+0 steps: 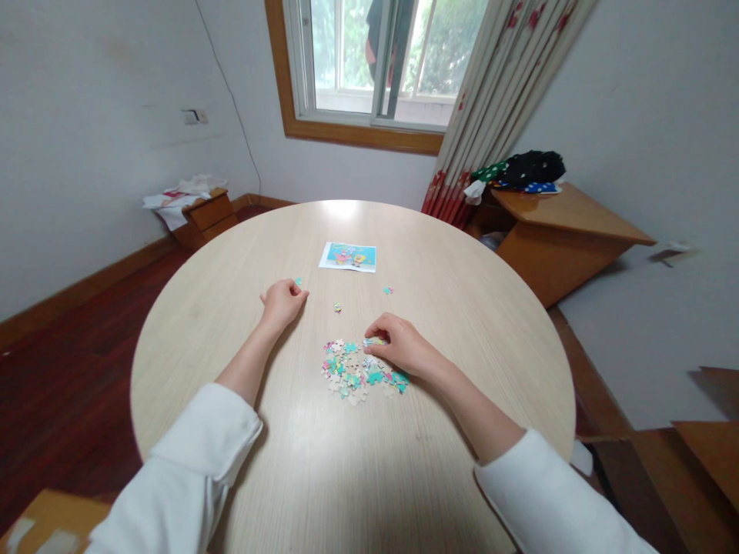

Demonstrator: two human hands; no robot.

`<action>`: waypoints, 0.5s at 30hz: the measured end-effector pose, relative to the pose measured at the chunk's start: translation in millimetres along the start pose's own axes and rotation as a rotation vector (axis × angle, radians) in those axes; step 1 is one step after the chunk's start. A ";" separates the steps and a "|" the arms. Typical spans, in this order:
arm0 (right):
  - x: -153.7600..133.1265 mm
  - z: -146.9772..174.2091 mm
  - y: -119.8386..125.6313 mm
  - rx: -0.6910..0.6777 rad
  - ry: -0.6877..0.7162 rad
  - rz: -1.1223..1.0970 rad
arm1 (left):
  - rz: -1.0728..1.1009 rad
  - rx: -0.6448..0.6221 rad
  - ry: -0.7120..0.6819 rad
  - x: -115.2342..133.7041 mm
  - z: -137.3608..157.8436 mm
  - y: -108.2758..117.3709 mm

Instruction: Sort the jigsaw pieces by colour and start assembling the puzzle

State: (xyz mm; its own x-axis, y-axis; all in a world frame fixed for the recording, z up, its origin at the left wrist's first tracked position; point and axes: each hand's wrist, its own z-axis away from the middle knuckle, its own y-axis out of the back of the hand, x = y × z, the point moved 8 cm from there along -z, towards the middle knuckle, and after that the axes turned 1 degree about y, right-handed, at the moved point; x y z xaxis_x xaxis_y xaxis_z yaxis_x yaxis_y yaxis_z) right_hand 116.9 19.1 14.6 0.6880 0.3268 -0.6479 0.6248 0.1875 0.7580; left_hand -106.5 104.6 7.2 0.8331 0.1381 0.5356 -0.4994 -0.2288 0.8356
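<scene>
A loose heap of jigsaw puzzle pieces in teal, white, pink and yellow lies on the round table. At the heap's upper right edge, my right hand pinches a light puzzle piece between thumb and fingers. Farther left, my left hand rests low over the table with its fingers curled in. A teal puzzle piece shows just beyond its fingertips; whether they touch it is unclear. Two more pieces lie apart from the heap: a yellowish puzzle piece and a teal-and-pink puzzle piece.
Beyond the pieces lies a printed picture card with cartoon figures. Past the table stand a window, a curtain, a wooden cabinet topped with dark cloth, and a small wooden stand at left.
</scene>
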 end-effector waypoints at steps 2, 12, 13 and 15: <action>-0.5 0.9 -0.4 -0.006 -0.008 0.022 | -0.005 0.002 -0.001 0.0 0.0 -0.1; 8.7 -0.5 -8.8 -0.081 -0.098 -0.211 | -0.041 0.098 -0.128 -4.3 -3.1 3.5; 9.9 -0.7 -10.7 -0.096 -0.110 -0.267 | -0.067 0.083 -0.160 -1.9 -2.0 1.1; 11.6 -1.0 -12.5 -0.105 -0.118 -0.352 | -0.124 0.032 -0.230 4.8 1.7 -5.5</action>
State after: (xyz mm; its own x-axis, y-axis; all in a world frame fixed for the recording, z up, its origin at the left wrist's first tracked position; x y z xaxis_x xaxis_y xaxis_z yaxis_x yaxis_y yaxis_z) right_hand 116.7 21.5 -2.3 0.4797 0.1177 -0.8695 0.7935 0.3646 0.4872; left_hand -99.3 104.9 4.9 0.9214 -0.0550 0.3846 -0.3854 -0.2548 0.8869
